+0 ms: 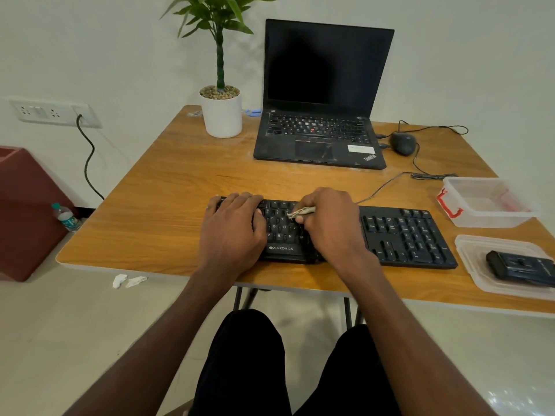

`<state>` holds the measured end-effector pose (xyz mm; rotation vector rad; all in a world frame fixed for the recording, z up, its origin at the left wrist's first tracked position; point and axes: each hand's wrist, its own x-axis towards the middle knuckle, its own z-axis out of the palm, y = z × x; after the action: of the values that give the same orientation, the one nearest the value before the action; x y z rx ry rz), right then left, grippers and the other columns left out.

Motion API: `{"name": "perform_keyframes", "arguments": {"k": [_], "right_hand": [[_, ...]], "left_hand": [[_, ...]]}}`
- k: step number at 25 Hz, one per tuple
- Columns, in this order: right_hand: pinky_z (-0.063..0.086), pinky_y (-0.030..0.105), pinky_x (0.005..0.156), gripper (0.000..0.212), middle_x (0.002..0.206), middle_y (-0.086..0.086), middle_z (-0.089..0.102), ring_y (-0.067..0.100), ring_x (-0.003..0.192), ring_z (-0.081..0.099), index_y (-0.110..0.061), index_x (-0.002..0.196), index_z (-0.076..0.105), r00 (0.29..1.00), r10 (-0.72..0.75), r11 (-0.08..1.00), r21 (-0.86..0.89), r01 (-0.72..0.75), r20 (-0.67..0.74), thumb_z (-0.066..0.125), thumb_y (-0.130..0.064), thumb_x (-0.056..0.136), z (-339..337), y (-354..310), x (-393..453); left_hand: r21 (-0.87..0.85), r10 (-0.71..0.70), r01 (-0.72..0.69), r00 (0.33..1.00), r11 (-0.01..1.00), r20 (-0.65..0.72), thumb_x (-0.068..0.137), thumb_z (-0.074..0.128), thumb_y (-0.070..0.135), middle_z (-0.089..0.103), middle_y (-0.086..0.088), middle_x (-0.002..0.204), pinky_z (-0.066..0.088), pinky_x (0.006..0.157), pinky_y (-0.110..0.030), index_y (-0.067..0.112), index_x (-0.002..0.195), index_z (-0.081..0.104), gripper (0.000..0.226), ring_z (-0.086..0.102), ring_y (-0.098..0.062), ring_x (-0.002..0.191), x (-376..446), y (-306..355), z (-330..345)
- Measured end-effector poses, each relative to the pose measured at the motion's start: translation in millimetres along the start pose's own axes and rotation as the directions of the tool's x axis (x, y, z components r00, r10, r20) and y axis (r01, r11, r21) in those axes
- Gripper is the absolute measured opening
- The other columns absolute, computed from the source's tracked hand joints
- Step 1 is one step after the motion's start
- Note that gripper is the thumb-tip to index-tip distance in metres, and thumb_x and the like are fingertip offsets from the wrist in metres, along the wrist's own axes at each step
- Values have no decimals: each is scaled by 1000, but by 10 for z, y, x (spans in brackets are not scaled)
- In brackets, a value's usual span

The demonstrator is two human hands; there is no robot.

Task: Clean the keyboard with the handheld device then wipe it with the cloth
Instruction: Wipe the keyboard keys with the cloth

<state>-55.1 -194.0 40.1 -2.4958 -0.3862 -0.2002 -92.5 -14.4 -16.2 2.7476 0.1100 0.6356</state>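
A wooden tabletop [180, 181] is seen, with a laptop [322, 94] at the far side and the keyboard [402, 235] lying near the front edge. The keyboard's left end is pressed down by the left hand [232, 226], fingers laid flat. A small bunched cloth [303, 211] is pinched in the right hand [330, 223] and held against the middle keys. The device [522, 268] rests in a tray [480, 277] at the right. The wiping step appears to be in hand; next, the right-hand keys likely need covering.

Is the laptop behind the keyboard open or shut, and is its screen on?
Open: the laptop lid stands upright, showing its own keys. The screen is uniformly black, so it appears off.
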Motion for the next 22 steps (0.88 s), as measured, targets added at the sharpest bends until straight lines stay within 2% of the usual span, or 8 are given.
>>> {"name": "perform_keyframes", "arguments": {"k": [3, 7, 8, 11, 13, 16, 19, 22], "right_hand": [[56, 34, 82, 16, 100, -2, 76, 15, 90, 67, -24, 98, 83, 997, -56, 997, 48, 53, 51, 81, -15, 85, 155, -130, -64], [50, 25, 68, 15, 93, 3, 77, 19, 85, 70, -21, 98, 82, 987, 87, 985, -134, -105, -138, 78, -12, 88, -14, 92, 108], [49, 25, 69, 16, 95, 2, 77, 18, 87, 70, -21, 100, 82, 987, 74, 990, -110, -89, -140, 79, -13, 87, -19, 95, 127], [56, 35, 81, 22, 105, -3, 75, 16, 93, 67, -23, 104, 82, 998, -53, 998, -41, 54, 22, 80, -12, 86, 30, 36, 32], [58, 36, 83, 23, 104, 0, 76, 18, 92, 68, -21, 105, 82, 1000, -20, 996, -84, 19, -12, 79, -10, 86, -60, 155, 4], [54, 29, 72, 19, 98, 3, 77, 18, 84, 69, -20, 104, 82, 992, 54, 981, -179, -74, -116, 77, -11, 88, -143, 258, 28], [57, 33, 79, 22, 103, -4, 74, 14, 90, 66, -20, 104, 81, 997, -71, 991, -113, 70, -8, 77, -7, 86, -67, 145, -31], [57, 34, 77, 20, 101, 0, 75, 19, 89, 68, -19, 104, 82, 999, 7, 988, -151, -14, -46, 77, -9, 87, -162, 251, 32]], "left_hand": [[-3, 3, -3, 1000, 1000, 2, 102, 38, 32, 68, 0, 140, 30, 122, -54, 21, 138, 66, 47, 56, -21, 136, -7, -7, -2], [6, -5, 5, 1000, 1000, 15, 102, 38, 33, 66, 1, 143, 26, 125, -53, 22, 141, 65, 48, 54, -19, 140, -3, -9, -5], [6, -4, 4, 1000, 1000, 15, 102, 38, 33, 66, 2, 143, 26, 125, -53, 23, 141, 65, 48, 54, -19, 139, 0, -12, -6], [9, -7, 7, 1000, 1000, 9, 102, 38, 33, 67, 2, 142, 26, 125, -53, 23, 139, 65, 47, 54, -19, 139, -1, -12, -6], [6, -8, 8, 1000, 1000, 8, 102, 38, 33, 67, 3, 142, 23, 126, -52, 23, 139, 65, 47, 54, -18, 140, -7, -3, -14], [13, -4, 4, 1000, 1000, 13, 101, 38, 36, 67, 4, 141, 19, 128, -51, 24, 139, 65, 49, 54, -16, 139, -6, 0, -27], [16, 1, -1, 1000, 1000, 22, 101, 38, 42, 66, 5, 141, 18, 128, -52, 24, 140, 64, 50, 54, -14, 137, 4, -4, -31], [23, -1, 0, 1000, 1000, 31, 101, 36, 45, 66, 6, 142, 17, 128, -52, 25, 140, 63, 52, 53, -14, 138, 3, 7, -36]]}}
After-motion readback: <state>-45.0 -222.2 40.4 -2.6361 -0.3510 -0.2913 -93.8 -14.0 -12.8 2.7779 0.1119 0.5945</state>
